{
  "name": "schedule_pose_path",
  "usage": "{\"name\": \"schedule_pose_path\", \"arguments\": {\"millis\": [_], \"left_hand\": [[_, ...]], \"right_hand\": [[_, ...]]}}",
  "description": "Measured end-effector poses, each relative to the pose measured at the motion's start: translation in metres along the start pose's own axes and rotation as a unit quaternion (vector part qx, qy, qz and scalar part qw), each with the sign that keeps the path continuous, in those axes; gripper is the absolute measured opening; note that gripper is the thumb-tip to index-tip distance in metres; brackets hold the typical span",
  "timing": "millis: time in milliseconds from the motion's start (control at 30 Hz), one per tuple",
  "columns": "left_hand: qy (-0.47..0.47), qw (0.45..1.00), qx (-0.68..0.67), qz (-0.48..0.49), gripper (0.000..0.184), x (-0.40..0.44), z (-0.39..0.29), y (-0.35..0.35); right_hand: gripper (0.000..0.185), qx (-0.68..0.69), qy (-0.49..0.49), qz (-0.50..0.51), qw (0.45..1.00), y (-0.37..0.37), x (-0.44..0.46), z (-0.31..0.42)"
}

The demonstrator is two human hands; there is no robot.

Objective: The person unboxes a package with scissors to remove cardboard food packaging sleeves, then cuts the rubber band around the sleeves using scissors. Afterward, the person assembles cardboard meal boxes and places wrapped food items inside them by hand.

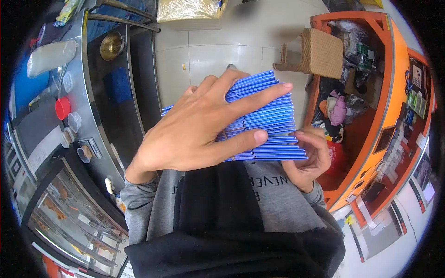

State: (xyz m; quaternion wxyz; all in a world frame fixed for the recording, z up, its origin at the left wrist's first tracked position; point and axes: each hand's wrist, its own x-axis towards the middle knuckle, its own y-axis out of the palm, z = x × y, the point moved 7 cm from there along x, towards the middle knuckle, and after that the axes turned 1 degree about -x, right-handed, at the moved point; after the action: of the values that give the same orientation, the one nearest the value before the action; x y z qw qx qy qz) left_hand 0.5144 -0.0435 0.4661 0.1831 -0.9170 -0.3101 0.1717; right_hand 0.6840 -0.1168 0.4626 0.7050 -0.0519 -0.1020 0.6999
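Observation:
A thick stack of thin blue folded pieces (266, 118) is in front of my body, with its edges facing right. Across the top and left of the stack lies my left hand (199, 123), its fingers spread and wrapped over the pieces. At the lower right corner, my right hand (310, 155) has its curled thumb and fingers at the edges of the stack, where a small gap parts the lower pieces from the rest. The underside of the stack is hidden.
At the left, a metal counter (99, 134) holds a red cup (62, 108) and clear containers. A brown woven stool (327, 53) stands at the upper right, beside an orange shelf unit (391, 69) with bags. A wrapped box (190, 9) sits at the top.

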Motion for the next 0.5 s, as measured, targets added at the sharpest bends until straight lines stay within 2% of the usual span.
{"name": "schedule_pose_path", "arguments": {"millis": [167, 267, 333, 433, 500], "left_hand": [[-0.013, 1.0, 0.007, 0.014, 0.057, 0.002, -0.001, 0.005], [-0.009, 1.0, 0.007, 0.01, 0.055, 0.004, -0.002, 0.007], [-0.004, 1.0, 0.015, 0.019, 0.053, 0.007, -0.004, 0.01], [0.017, 0.999, 0.027, 0.027, 0.052, 0.011, -0.006, 0.014], [0.032, 0.999, 0.03, 0.026, 0.051, 0.013, -0.003, 0.015]], "right_hand": [[0.037, -0.043, 0.0, 0.011, 0.999, -0.003, -0.001, 0.008], [0.039, -0.049, 0.009, 0.046, 0.998, 0.001, 0.007, 0.013], [0.039, -0.075, -0.012, 0.104, 0.992, 0.007, 0.008, 0.014], [0.033, -0.111, -0.003, 0.105, 0.988, 0.003, 0.007, 0.005], [0.03, -0.076, 0.01, 0.079, 0.994, 0.004, 0.008, 0.001]]}}
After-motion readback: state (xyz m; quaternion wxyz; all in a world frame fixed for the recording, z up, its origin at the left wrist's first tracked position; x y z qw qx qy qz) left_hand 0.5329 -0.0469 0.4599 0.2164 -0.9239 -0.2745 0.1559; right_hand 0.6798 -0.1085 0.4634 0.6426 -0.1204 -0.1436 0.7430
